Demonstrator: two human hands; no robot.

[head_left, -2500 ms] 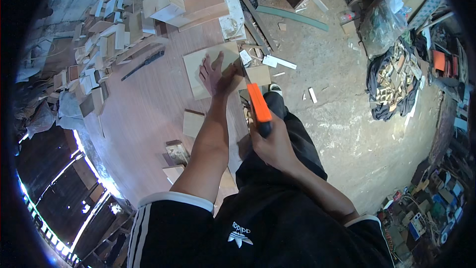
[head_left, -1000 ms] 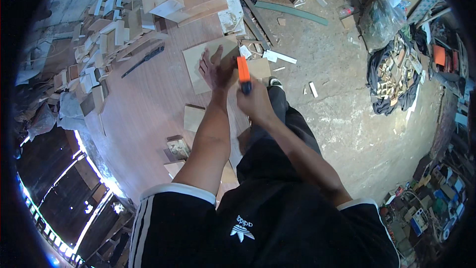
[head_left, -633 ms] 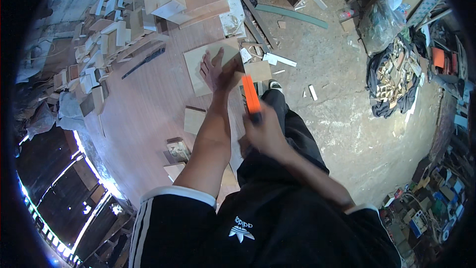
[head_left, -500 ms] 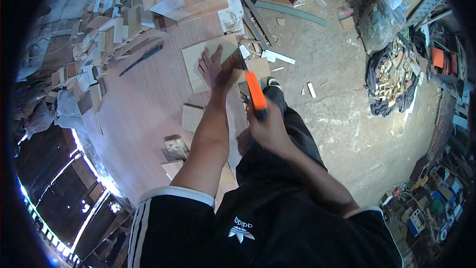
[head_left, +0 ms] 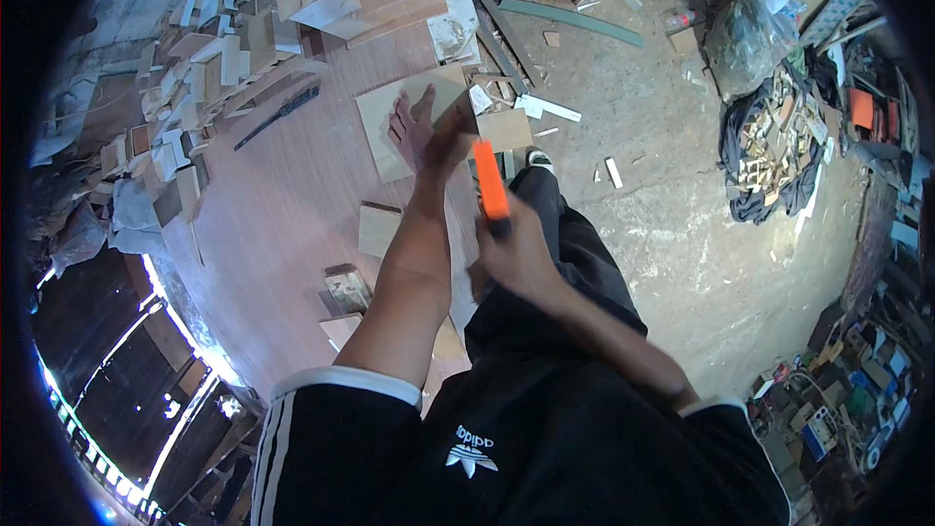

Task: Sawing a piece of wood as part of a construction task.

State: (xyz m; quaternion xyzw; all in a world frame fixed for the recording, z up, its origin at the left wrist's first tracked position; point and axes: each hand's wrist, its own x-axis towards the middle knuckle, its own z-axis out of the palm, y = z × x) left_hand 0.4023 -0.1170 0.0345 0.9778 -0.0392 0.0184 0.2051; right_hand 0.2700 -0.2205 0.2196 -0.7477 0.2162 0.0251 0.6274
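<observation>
A flat, pale wooden board (head_left: 448, 86) lies on the worktable, along its right edge. On top of it rests my left hand (head_left: 419, 139), palm down with the fingers spread. My right hand (head_left: 519, 251) is closed round the orange and black handle of a handsaw (head_left: 491, 181). The thin blade points away from me along the board's right side and is partly hard to see. Whether its teeth are in the wood I cannot tell.
Small wooden blocks (head_left: 380, 230) lie near my left forearm on the brown tabletop (head_left: 258, 234). A dark strip-like tool (head_left: 278, 119) is further left, beside piled wooden pieces (head_left: 209, 73). Offcuts (head_left: 548, 109) litter the floor at right, and a sack of scraps (head_left: 774, 151) stands beyond.
My right hand and the saw have shifted slightly left and toward me. The left hand keeps its place on the board, which looks nearly still.
</observation>
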